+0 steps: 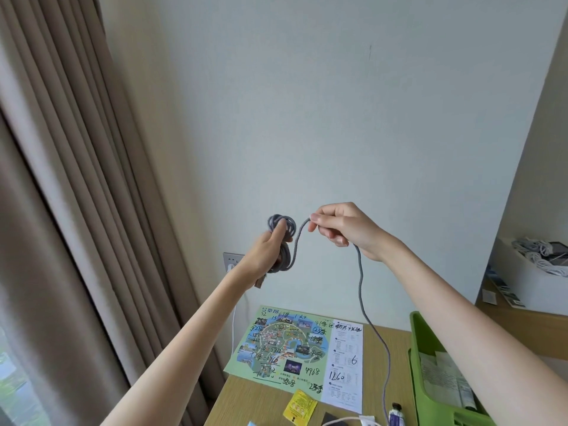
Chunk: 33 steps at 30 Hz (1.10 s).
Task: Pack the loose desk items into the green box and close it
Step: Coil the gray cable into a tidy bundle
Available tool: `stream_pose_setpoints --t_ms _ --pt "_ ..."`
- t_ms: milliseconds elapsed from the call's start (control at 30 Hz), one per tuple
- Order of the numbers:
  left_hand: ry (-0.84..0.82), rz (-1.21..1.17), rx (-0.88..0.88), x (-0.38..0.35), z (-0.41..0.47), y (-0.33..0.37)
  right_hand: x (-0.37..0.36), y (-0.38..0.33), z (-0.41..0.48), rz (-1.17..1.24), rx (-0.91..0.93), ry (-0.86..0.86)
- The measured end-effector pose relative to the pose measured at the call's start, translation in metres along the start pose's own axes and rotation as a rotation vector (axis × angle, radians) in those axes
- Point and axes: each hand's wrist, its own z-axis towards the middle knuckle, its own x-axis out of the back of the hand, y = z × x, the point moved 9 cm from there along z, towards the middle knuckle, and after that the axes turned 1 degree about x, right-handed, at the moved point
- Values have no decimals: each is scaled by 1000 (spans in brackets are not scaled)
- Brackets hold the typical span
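Note:
A grey braided cable (360,281) is raised in front of the wall. My left hand (268,250) grips a wound bundle of it, loops sticking out above and below the fist. My right hand (341,227) pinches the loose strand, which then hangs down to the desk. The green box (418,358) stands open at the lower right, papers lying inside, partly hidden by my right forearm. On the wooden desk (264,401) lie a printed map with handwriting (295,348), a yellow packet (299,405) and a small tube (395,415).
Beige curtains (61,179) hang at the left. A wall socket (231,261) with a white cord sits behind my left wrist. At the right, a shelf holds a white box (528,272) of white cables. A white cable and a dark object lie at the bottom edge.

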Motion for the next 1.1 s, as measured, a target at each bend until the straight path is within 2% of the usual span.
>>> stream_pose_setpoints --t_ms 67,200,333,467,700,933,1100 --pt "-120 3 -36 -16 -6 8 1 -1 1 -53 9 30" --pt "-241 19 -74 -33 -16 18 2 -2 3 -79 23 55" --pt "-386 144 -65 -56 -24 15 0 -4 4 -93 51 51" --pt "-409 3 -24 -57 -28 18 9 -3 3 -76 57 132" --pt "-311 -289 2 -34 -18 31 16 28 -5 9 -75 130" --pt "23 -318 6 -2 -10 25 4 38 -11 91 -94 64" --pt "92 -372 -61 -1 -11 33 -19 27 -7 99 -93 -50"
